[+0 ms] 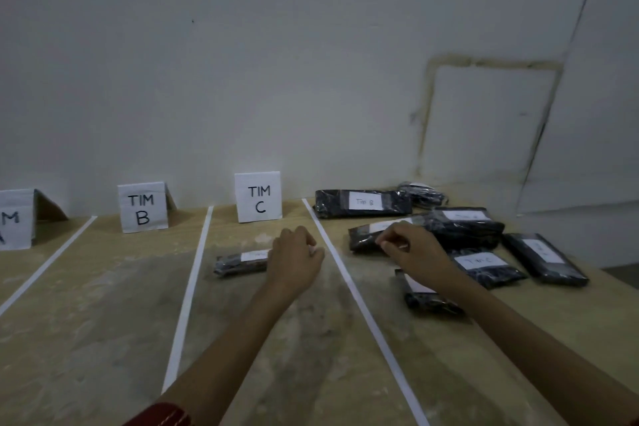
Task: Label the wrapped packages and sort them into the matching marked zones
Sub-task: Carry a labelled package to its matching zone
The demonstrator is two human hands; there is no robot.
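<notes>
A black wrapped package (pixel 238 262) with a white label lies in the zone in front of the TIM C sign (pixel 258 196). My left hand (pixel 294 254) is curled over its right end. Right of the white tape line (pixel 340 264), several black labelled packages lie in a loose pile. My right hand (pixel 406 247) pinches the near edge of one long package (pixel 364 235) in that pile. Another package (pixel 361 203) at the back reads TIM B, and one (pixel 484 264) behind my right wrist reads TIM C. My right forearm partly hides a further package (pixel 427 297).
Folded paper signs TIM B (pixel 142 207) and a cut-off one (pixel 14 218) at the far left stand along the wall. White tape lines (pixel 188 294) divide the wooden table (pixel 103 322) into zones. The table's right edge runs behind the pile.
</notes>
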